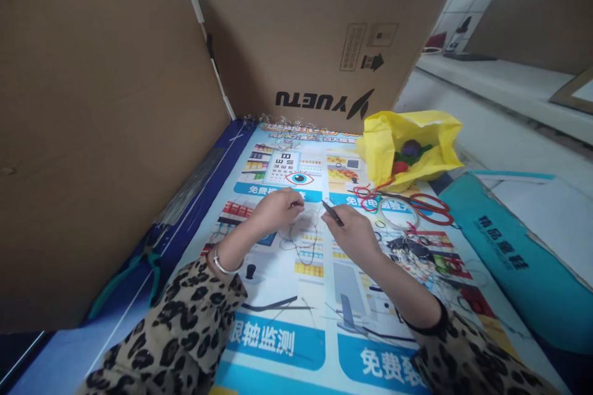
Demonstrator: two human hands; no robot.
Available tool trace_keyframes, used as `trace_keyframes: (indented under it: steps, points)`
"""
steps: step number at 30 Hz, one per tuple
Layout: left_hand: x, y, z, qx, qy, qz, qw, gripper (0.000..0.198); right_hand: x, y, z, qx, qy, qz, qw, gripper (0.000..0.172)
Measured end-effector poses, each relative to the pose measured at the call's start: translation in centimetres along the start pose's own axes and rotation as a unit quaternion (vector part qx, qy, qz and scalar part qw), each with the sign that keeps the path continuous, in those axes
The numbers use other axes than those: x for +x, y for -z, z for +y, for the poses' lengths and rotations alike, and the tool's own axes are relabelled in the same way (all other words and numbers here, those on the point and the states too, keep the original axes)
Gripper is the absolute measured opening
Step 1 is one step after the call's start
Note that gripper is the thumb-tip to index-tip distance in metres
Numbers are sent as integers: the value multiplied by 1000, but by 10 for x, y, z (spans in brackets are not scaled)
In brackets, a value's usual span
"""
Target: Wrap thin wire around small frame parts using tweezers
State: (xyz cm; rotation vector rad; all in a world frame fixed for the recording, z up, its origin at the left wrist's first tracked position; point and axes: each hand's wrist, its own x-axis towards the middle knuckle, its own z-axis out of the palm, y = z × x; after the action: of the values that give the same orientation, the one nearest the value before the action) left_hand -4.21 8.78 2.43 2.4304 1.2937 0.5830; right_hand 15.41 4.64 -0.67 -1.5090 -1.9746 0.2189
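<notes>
My left hand (278, 213) is closed in a pinch over the printed sheet (259, 247), a silver bangle (225, 264) on its wrist. A loop of thin wire (303, 241) trails down from its fingertips; its exact end is hard to see. My right hand (359, 237) is closed around a slim black pen-like tool (333, 213), whose tip points up and left. A short gap separates the two hands. To the right of my right hand lie a clear ring-shaped roll (398, 226), red-handled scissors (430, 210) and small black rings (380, 224).
A yellow bag (382, 160) holding coloured balls stands at the back right, red cord (364, 196) before it. Teal-handled pliers (151, 259) and straight wires (185, 194) lie left. Cardboard walls (296, 31) enclose the back and left. A teal box (514, 253) sits right; tangled scraps (417, 259) lie nearby.
</notes>
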Motion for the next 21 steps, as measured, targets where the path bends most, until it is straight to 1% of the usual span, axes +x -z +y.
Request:
trace_keyframes:
  steps: [3,8,15,21]
  points:
    - [0,-8,-9,31,-8,-6,999,13,-1,-5,2,-86,71,17,994,19]
    - [-1,-17,-13,33,-30,-4,999,14,-2,-12,5,-123,131,50,982,14]
    - [-2,-22,-6,39,-75,-10,996,17,-3,-12,8,-133,149,66,978,13]
    - [-1,-27,-6,50,-83,-21,995,16,-4,-13,9,-126,155,59,978,13]
